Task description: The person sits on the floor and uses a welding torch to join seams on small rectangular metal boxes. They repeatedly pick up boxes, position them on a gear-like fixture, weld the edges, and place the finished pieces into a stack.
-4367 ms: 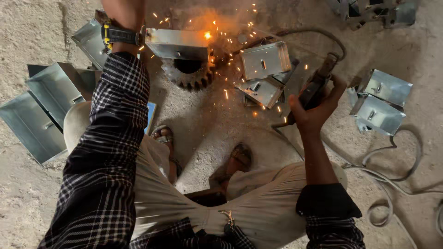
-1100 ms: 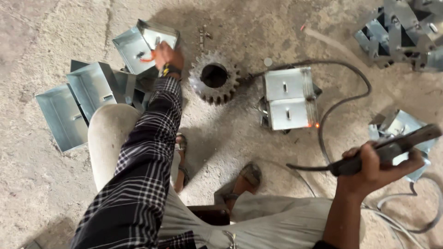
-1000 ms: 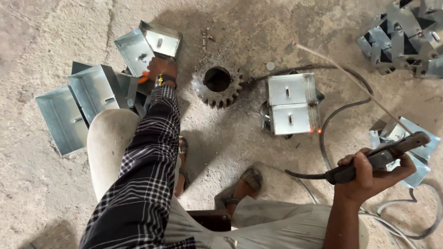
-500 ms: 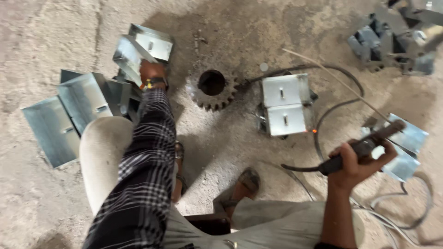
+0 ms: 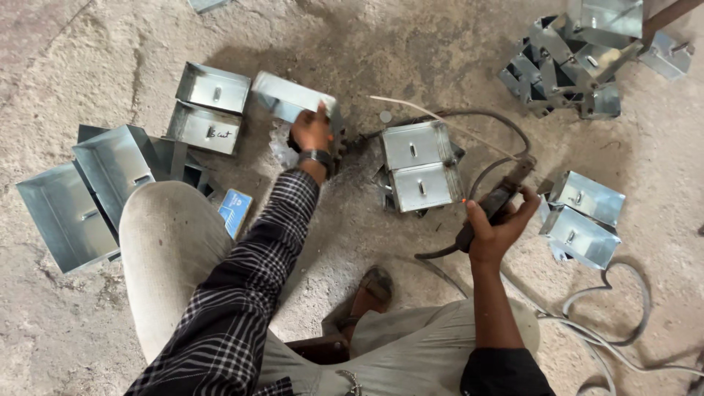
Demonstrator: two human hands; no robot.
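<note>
My left hand (image 5: 312,132) grips a grey sheet-metal box (image 5: 293,97) and holds it tilted over the spot where a steel gear lay; the gear is now almost hidden behind hand and box. My right hand (image 5: 499,224) is closed on a welding electrode holder (image 5: 499,198), whose thin rod (image 5: 433,117) points up and left over a joined pair of metal boxes (image 5: 422,165) on the concrete floor. A black cable (image 5: 499,139) loops from the holder behind that pair.
Two open boxes (image 5: 209,106) lie upper left, larger metal trays (image 5: 81,191) at far left. Another welded pair (image 5: 583,216) sits right of my right hand, a heap of boxes (image 5: 579,62) at upper right. Cables (image 5: 623,323) trail lower right. My knees and a sandalled foot (image 5: 370,290) fill the foreground.
Welding sparks have stopped. My left hand lifted a box from the left pile and carried it right, over the gear. My right hand drew the holder back from the box pair.
</note>
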